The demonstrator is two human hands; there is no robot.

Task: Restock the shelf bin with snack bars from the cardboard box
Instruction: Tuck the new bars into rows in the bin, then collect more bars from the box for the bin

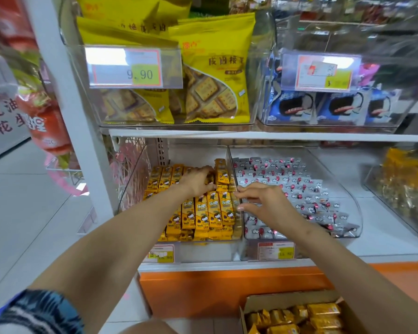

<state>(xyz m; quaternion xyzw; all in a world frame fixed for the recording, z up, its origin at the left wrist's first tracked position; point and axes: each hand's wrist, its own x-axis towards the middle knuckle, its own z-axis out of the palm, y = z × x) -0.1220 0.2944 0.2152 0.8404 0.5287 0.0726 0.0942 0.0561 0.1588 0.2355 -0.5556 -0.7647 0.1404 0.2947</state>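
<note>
Yellow, slick-wrapped snack bars [210,213] fill the clear shelf bin [208,249] at centre frame; they look light and fairly stiff, best pinched across the long sides. Left hand [198,180] lies bent over the back rows, its grip hidden under the palm; right hand [261,201] hovers slack and empty at the bin's right wall. Lower right, the cardboard box [251,307] is cut off.

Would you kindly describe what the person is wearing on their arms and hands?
The left hand and the right hand are bare: no gloves, rings, watch or bracelet show. The left arm is uncovered up to a short sleeve patterned in blue, teal, dark and white. The right arm is uncovered as far as the frame shows.
</note>
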